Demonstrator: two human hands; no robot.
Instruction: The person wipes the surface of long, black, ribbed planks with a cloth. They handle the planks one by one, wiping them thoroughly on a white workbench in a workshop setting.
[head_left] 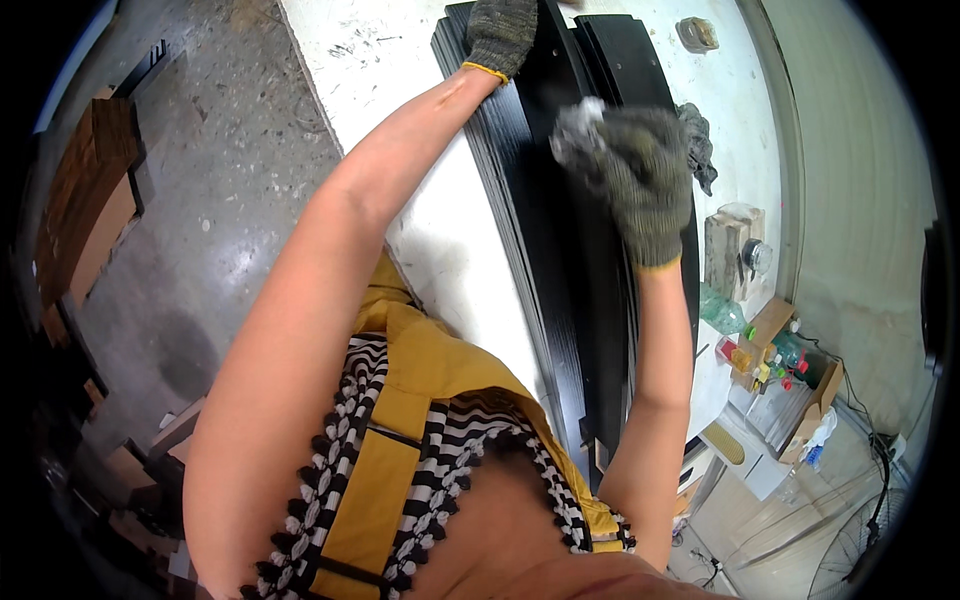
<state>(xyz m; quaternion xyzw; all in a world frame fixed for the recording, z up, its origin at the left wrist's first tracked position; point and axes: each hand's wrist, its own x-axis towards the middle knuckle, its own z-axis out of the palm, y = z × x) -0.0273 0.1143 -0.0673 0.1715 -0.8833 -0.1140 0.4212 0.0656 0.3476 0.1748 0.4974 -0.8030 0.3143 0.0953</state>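
Long, curved black boards (545,190) lie stacked in layers on a white table. My left hand (503,38), in a dark grey knitted glove with a yellow cuff, rests on the far left part of this stack. Its fingers run past the top edge of the picture. Over the boards, my right hand (650,175), gloved alike, is closed on a crumpled greyish-white rag (580,135), which is a little blurred. More black boards (630,75) lie side by side just right of the stack, partly behind my right hand.
On the white table (440,250), right of the boards, are a dark crumpled cloth (697,145), a small container (697,35), a block-like bundle (730,250) and a green-tinted bottle (722,310). A cardboard box (815,400) holds several bottles. A fan (860,545) stands lower right.
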